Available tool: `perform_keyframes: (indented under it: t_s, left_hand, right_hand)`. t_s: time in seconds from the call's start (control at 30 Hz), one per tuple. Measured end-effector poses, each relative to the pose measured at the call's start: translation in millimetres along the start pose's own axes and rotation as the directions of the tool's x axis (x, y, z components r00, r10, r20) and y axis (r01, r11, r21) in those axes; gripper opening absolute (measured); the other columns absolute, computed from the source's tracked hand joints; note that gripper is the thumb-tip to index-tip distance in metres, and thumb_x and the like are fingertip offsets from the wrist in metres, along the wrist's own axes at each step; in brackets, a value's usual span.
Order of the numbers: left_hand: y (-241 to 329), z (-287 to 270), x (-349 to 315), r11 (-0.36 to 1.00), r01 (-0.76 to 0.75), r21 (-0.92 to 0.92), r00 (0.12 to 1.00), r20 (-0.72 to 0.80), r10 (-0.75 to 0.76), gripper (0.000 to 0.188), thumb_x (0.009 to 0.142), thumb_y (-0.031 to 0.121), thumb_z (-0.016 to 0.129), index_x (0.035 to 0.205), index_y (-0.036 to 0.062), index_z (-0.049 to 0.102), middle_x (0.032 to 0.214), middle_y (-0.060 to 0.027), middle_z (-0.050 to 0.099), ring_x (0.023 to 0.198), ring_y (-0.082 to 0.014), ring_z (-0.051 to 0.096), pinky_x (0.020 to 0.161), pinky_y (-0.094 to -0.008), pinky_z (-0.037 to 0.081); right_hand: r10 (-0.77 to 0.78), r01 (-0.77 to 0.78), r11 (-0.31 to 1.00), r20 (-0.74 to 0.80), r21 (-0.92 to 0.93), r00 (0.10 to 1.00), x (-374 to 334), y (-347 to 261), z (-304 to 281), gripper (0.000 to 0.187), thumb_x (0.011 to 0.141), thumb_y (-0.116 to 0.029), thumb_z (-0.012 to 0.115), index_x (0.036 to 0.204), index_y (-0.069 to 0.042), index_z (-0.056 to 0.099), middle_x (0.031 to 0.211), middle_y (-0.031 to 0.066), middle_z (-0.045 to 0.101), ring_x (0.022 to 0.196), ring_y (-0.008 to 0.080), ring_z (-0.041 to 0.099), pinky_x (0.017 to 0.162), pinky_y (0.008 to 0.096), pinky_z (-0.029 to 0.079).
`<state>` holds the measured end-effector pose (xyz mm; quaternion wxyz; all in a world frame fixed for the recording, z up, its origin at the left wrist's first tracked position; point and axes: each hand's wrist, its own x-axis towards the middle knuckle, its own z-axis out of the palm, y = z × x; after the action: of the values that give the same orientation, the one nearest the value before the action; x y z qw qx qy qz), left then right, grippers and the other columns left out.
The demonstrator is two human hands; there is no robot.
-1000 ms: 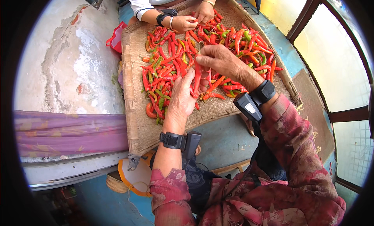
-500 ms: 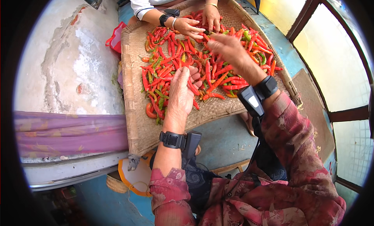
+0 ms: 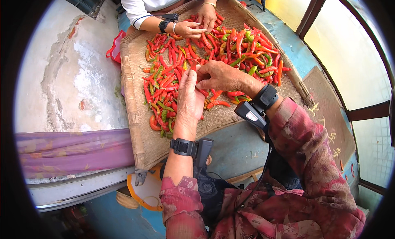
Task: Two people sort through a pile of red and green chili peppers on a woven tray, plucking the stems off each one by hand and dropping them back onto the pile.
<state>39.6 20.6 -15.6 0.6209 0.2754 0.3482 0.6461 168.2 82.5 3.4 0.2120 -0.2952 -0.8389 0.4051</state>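
My left hand (image 3: 189,100) is closed on a red chili pepper (image 3: 194,67), whose end shows above the thumb and fingertips. Curled fingers of my right hand (image 3: 220,76) meet the left fingertips from the right; what they pinch, if anything, is hidden. Both hands are above the near part of a large woven bamboo tray (image 3: 139,115). A heap of chili peppers (image 3: 162,84), mostly red with some green and orange, spreads over it under and beyond my hands.
Across the tray, another person's two hands (image 3: 188,29) work close together over the peppers. A wall with a purple cloth (image 3: 76,150) stands to the left, framed windows (image 3: 349,62) to the right. Pepper stems (image 3: 331,137) lie on a brown mat at right.
My right hand has come down and left from over the heap to my left fingertips. The other person's hands have drawn together. The whole view has shifted slightly.
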Motion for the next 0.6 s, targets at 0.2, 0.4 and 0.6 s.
perform_keyframes:
  t_s: [0.2,0.4,0.6]
  left_hand:
    - [-4,-6,8,0.999,-0.020,-0.028,0.989,-0.149,0.016,0.026,0.090,0.025,0.054,0.108,0.0067,0.050,0.101,-0.0058,0.057,0.092,-0.0155,0.054,0.081,-0.0316,0.045]
    - [-17,2,14,0.999,0.029,0.026,0.977,-0.212,-0.023,0.025,0.090,0.025,0.053,0.106,0.0053,0.050,0.101,-0.0068,0.057,0.092,-0.0182,0.054,0.081,-0.0331,0.045]
    - [-19,6,16,1.000,-0.005,0.023,1.000,0.006,0.005,0.028,0.094,0.028,0.044,0.110,0.0056,0.050,0.106,-0.0064,0.055,0.100,-0.0170,0.051,0.090,-0.0341,0.041]
  right_hand:
    - [-0.010,0.082,0.985,-0.429,0.150,0.903,5,-5,-25,0.016,0.082,-0.012,0.060,0.091,0.001,0.062,0.076,0.0095,0.060,0.070,0.0132,0.059,0.068,0.0270,0.049]
    - [-0.042,-0.224,0.888,-0.556,-0.401,0.830,-7,22,-29,0.031,0.078,-0.018,0.062,0.105,-0.004,0.057,0.097,0.0167,0.056,0.086,0.0325,0.060,0.074,0.0399,0.049]
    - [-0.005,-0.022,0.976,-0.119,-0.219,0.993,-9,5,-3,0.032,0.078,-0.030,0.060,0.084,0.001,0.062,0.075,0.0209,0.060,0.072,0.0342,0.061,0.066,0.0415,0.047]
